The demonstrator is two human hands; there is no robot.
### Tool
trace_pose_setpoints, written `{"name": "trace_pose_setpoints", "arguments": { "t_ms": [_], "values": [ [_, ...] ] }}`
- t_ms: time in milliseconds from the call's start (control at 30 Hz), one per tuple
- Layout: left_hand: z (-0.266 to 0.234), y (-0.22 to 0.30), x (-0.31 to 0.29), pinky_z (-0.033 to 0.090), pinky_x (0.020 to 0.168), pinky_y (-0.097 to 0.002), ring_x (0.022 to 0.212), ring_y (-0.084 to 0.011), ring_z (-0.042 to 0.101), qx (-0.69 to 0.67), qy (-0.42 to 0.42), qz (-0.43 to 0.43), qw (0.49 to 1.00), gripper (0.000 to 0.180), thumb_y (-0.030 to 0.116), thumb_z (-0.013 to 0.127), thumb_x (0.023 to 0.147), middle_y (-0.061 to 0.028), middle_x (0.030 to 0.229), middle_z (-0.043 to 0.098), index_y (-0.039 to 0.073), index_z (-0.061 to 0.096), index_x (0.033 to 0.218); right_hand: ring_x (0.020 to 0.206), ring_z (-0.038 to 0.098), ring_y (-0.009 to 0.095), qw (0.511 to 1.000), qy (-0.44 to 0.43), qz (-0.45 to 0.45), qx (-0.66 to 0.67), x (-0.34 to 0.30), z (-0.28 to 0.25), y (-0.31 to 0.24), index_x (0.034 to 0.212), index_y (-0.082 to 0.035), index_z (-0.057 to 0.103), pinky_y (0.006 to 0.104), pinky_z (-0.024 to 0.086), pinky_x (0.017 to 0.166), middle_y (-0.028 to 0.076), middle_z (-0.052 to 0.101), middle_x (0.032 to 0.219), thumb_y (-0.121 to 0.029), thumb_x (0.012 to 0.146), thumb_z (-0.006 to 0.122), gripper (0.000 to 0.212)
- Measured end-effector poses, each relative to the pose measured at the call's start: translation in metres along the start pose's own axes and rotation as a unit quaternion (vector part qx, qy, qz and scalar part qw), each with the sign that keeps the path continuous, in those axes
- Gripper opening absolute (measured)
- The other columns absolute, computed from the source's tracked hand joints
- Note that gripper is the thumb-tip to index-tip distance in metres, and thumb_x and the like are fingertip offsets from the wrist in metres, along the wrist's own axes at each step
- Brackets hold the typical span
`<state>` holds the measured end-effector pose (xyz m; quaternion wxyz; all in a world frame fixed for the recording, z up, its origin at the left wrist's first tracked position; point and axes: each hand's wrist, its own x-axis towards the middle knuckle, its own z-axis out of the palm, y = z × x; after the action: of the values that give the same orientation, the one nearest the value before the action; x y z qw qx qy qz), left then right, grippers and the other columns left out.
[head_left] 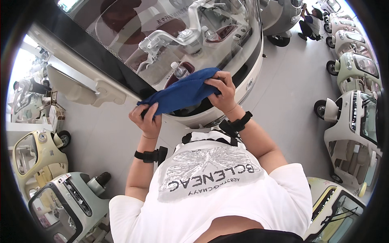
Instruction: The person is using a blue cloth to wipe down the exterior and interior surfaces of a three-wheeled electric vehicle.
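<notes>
A folded blue cloth point(184, 92) stretches between my two hands in front of a small vehicle's windshield point(121, 48). My left hand point(145, 117) pinches its left end, and my right hand point(223, 91) grips the right end, a little higher up. Both hands are closed on the fabric. Behind the glass sit silver handlebars point(188, 36) and clear plastic bottles, one bottle point(180, 71) just above the cloth and another bottle point(210, 34) farther right. The cloth hides part of the vehicle's lower front. Whether it touches the glass I cannot tell.
The vehicle's side mirror point(73, 87) juts out at the left. More small vehicles stand around: a yellow one point(40, 160) and a pale green one point(67, 206) at left, a white one point(350, 129) at right. A person point(312, 24) crouches at the far right on the grey floor point(289, 105).
</notes>
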<state>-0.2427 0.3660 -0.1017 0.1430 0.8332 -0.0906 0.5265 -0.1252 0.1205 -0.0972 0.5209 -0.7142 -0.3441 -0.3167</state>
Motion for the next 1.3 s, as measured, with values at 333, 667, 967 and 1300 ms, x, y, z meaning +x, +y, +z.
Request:
{"name": "trace_pose_setpoints", "arguments": {
  "t_ms": [333,667,967,1300],
  "values": [
    [0.004,0.002,-0.068,0.042,0.082,-0.0362,0.092,-0.0243,0.049,-0.062,-0.197,0.078,0.975,0.041,0.014,0.079,0.065,0.0001,0.102,0.054,0.027,0.072,0.104,0.085,0.062,0.026,0.989,-0.122,0.049,-0.061,-0.084,-0.032,0.026,0.099,-0.013,0.067,0.0354,0.055,0.073,0.009,0.055,0.103,0.003,0.057,0.069,0.045],
    [0.004,0.014,0.051,0.034,0.092,-0.0367,0.099,-0.0182,0.049,0.048,-0.106,0.112,0.987,0.035,0.021,0.074,0.072,0.006,0.101,0.061,0.026,0.072,0.107,0.097,0.062,0.031,0.995,-0.018,0.06,-0.072,0.006,-0.041,0.015,0.103,-0.01,0.067,0.0355,0.053,0.083,0.011,0.058,0.109,0.008,0.064,0.062,0.044],
    [0.022,0.03,0.008,0.035,0.094,-0.0381,0.099,-0.0193,0.05,-0.001,-0.168,0.134,0.977,0.037,0.022,0.075,0.07,0.006,0.102,0.06,0.028,0.071,0.106,0.094,0.06,0.033,0.981,-0.008,0.179,-0.073,-0.064,-0.044,0.037,0.101,-0.007,0.063,0.0362,0.051,0.083,0.014,0.054,0.105,0.004,0.063,0.062,0.039],
    [0.04,0.049,-0.015,0.036,0.093,-0.0343,0.097,-0.0165,0.054,-0.05,-0.252,0.198,0.946,0.036,0.011,0.07,0.072,0.0058,0.099,0.058,0.028,0.071,0.103,0.102,0.06,0.035,0.958,-0.144,0.229,-0.1,-0.112,-0.08,0.053,0.105,-0.011,0.061,0.0401,0.052,0.087,0.012,0.056,0.109,0.004,0.066,0.065,0.042]
  ]
}}
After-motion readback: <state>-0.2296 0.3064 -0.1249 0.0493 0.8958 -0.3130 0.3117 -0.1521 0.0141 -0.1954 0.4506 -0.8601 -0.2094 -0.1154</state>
